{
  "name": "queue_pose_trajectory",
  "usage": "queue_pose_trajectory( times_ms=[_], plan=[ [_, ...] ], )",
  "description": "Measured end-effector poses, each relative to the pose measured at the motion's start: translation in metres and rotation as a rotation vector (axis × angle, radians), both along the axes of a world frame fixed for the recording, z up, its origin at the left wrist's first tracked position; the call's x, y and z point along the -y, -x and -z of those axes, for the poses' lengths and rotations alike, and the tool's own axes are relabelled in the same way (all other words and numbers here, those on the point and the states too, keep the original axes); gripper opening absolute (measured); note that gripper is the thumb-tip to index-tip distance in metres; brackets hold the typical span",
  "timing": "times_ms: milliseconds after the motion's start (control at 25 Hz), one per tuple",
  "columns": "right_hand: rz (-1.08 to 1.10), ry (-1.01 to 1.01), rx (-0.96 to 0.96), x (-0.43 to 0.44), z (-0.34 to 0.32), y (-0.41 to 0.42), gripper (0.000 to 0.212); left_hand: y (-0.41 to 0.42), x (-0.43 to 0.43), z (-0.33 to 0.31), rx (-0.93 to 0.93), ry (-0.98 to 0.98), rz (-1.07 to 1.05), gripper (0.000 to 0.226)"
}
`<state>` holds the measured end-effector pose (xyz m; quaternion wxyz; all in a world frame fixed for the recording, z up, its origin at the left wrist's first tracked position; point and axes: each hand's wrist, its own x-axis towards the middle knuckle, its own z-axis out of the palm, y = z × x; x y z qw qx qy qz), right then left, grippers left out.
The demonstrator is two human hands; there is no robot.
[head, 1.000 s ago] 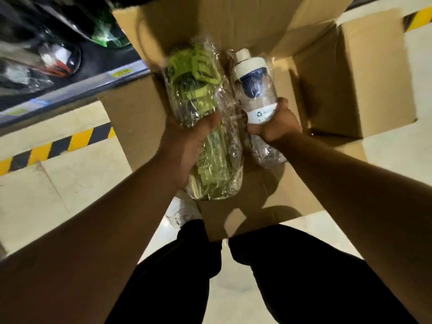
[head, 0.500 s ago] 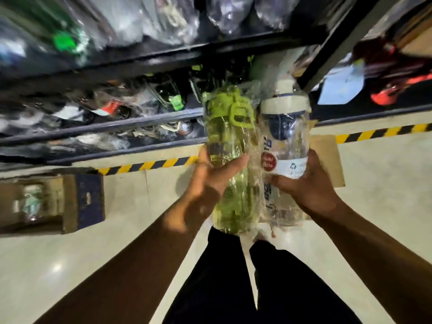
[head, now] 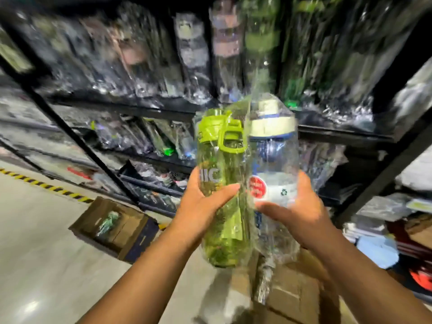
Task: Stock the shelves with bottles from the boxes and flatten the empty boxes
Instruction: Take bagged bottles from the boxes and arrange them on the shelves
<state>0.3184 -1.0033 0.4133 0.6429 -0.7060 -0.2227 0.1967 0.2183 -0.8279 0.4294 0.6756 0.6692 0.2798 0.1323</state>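
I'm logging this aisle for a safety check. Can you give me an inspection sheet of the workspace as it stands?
Surface: pale glossy floor.
Job's things: green bottle and white-lidded bottle, both plastic-wrapped, upright side by side.
Clutter: open box on floor at left, wrapped item inside; cardboard box below the bottles.
Hands: left hand grips green bottle; right hand grips white-lidded bottle.
Cables: nothing seen.
Surroundings: dark shelves of wrapped bottles; striped tape.

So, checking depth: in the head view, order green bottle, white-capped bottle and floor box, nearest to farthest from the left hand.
1. green bottle, held in the left hand.
2. white-capped bottle, just right of it.
3. floor box, lower left.
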Motion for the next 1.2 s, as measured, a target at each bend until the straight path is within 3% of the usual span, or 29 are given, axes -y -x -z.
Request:
queue_pose_trajectory(
  times_ms=[80, 160, 280, 480, 560, 760, 1040, 1120, 1200],
  plan=[
    [-0.056, -0.082, 0.050, -0.021, -0.039, -0.001, 0.062, 0.004, -0.017, -0.038, 0.058, -0.098, -0.048, 0.096],
    [-0.041, -0.117, 0.079, -0.041, -0.068, -0.002, 0.076, 0.005, -0.033, -0.070, 0.110, -0.149, -0.079, 0.096],
    [-0.031, -0.126, 0.177, -0.079, -0.107, -0.006, 0.082, 0.010, -0.065, -0.115, 0.214, -0.194, -0.088, 0.090],
    [0.012, -0.146, 0.280, -0.149, -0.165, -0.009, 0.079, 0.004, -0.138, -0.176, 0.332, -0.251, -0.038, 0.051],
    [0.052, -0.135, 0.351, -0.180, -0.188, -0.013, 0.083, 0.001, -0.173, -0.201, 0.374, -0.266, -0.002, 0.048],
    [0.159, -0.181, 0.446, -0.257, -0.241, -0.017, 0.094, -0.009, -0.258, -0.257, 0.476, -0.307, 0.090, 0.062],
    [0.343, -0.171, 0.560, -0.317, -0.303, -0.056, 0.088, -0.056, -0.340, -0.305, 0.537, -0.353, 0.148, 0.092],
    [0.385, -0.167, 0.606, -0.323, -0.318, -0.073, 0.080, -0.075, -0.351, -0.313, 0.550, -0.356, 0.138, 0.109],
    [0.425, -0.184, 0.625, -0.328, -0.325, -0.092, 0.073, -0.093, -0.360, -0.317, 0.568, -0.358, 0.134, 0.111]
  ],
)
